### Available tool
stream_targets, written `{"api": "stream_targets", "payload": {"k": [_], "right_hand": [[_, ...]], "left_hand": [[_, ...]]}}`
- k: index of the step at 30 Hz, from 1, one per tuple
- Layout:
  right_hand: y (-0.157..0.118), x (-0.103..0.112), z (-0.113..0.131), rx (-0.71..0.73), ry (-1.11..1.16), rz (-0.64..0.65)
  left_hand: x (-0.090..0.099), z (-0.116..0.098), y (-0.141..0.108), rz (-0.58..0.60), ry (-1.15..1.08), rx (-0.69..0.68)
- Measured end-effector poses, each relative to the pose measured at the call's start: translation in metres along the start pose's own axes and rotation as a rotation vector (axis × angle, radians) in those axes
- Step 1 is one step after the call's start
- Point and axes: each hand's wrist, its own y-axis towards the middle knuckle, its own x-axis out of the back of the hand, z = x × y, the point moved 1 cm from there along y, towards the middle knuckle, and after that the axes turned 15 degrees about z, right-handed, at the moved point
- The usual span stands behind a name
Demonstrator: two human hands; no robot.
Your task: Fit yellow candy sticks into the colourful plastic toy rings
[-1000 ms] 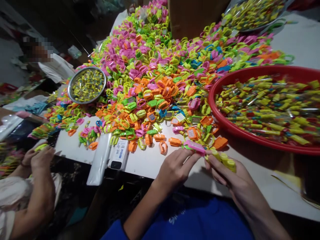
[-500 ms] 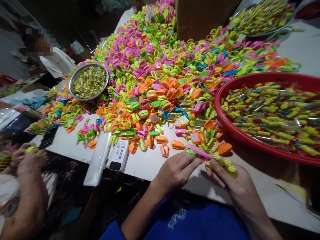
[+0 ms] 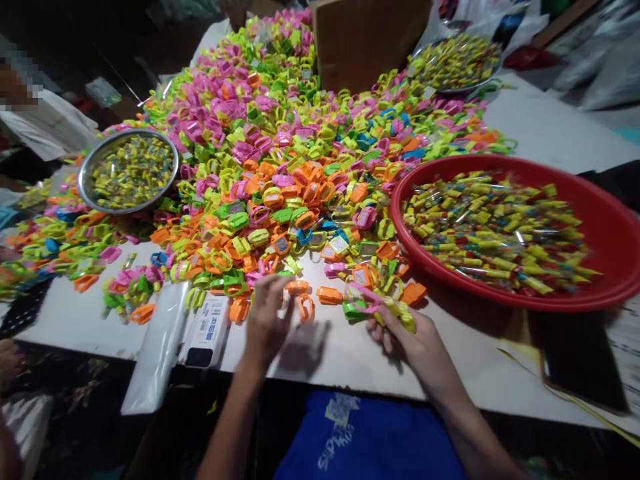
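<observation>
My left hand (image 3: 270,317) is over the near part of the table, its fingers apart and holding nothing I can see. Close to its fingertips lie an orange toy watch (image 3: 299,287) and a second orange toy watch (image 3: 305,307). My right hand (image 3: 410,337) grips a small bunch of toy watches. A pink band (image 3: 363,297) sticks out to the left of it, and yellow pieces (image 3: 400,313) show between thumb and fingers. A green toy watch (image 3: 354,309) sits beside the pink band; whether it is held cannot be told.
A big heap of toy watches (image 3: 240,143) covers the table. On the right stands a red basin (image 3: 615,247) of yellow wrapped sticks; a metal bowl (image 3: 173,163) of similar sticks is on the left. A white box (image 3: 207,327), plastic bags (image 3: 157,353) and a dark phone-like slab (image 3: 575,360) lie near the edge.
My left hand has left the bunch at my right hand and moved left to the loose orange watches, fingers spreading. The right hand keeps its hold. The view has turned right.
</observation>
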Motion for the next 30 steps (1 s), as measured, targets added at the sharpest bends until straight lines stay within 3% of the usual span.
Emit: {"api": "stream_targets", "payload": {"k": [3, 5, 8, 11, 18, 21, 25, 28, 30], "right_hand": [[0.004, 0.008, 0.005, 0.037, 0.173, -0.127], [0.005, 0.011, 0.008, 0.064, 0.254, -0.193], [0.005, 0.012, 0.008, 0.106, 0.249, -0.223], [0.002, 0.010, 0.003, 0.130, 0.193, -0.233], [-0.013, -0.003, -0.009, 0.126, 0.389, -0.155], [-0.014, -0.008, -0.016, 0.043, 0.377, -0.097], [-0.012, -0.019, -0.025, -0.084, 0.370, 0.018], [-0.012, -0.029, -0.026, -0.099, 0.407, 0.087], [-0.014, -0.033, -0.025, -0.107, 0.436, 0.123]], "left_hand": [[0.016, 0.053, 0.006, 0.340, 0.324, 0.229], [0.019, 0.074, 0.009, 0.516, 0.451, 0.271], [0.014, 0.081, 0.011, 0.675, 0.529, 0.267], [0.007, 0.074, 0.011, 0.727, 0.541, 0.235], [0.011, 0.080, 0.014, 0.708, 0.527, 0.224], [0.020, 0.072, 0.019, 0.614, 0.310, 0.223], [0.020, 0.027, 0.035, 0.388, -0.204, 0.128], [0.003, -0.021, 0.049, 0.205, -0.295, -0.132], [-0.013, -0.046, 0.053, 0.197, -0.252, -0.242]]}}
